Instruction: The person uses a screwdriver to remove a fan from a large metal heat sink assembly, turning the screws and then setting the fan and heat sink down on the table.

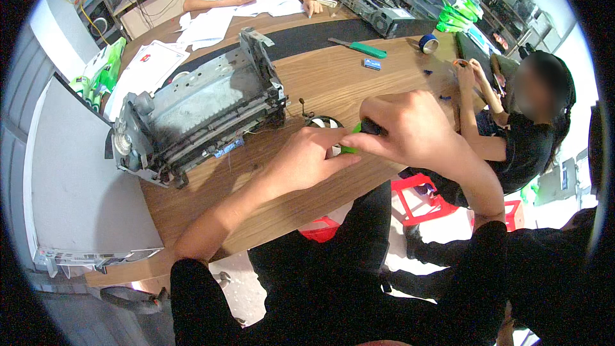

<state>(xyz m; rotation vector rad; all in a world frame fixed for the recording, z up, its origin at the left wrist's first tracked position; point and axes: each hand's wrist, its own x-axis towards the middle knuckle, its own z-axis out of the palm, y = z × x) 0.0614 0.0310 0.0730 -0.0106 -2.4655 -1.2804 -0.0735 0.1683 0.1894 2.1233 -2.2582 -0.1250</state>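
Observation:
My right hand [410, 129] is closed in a fist around a green-and-black tool handle [370, 127]; the tool's working end is hidden. My left hand [307, 161] meets it at the fingertips, with thumb and forefinger closed on a small black-rimmed fan [322, 119] with white blades. Much of the fan lies behind my fingers. To the left of both hands rests a large grey metal printer frame [198, 99], with dark rollers and gears along its sides. A thin wire trails from the frame toward the fan.
Beyond my hands lie a green utility knife [359, 48], a small blue box [371, 64] and a tape roll [428, 43]. An opened metal computer case [378, 9] stands at the back. Co-workers sit across and at right. Red stools [419, 198] stand below the table edge.

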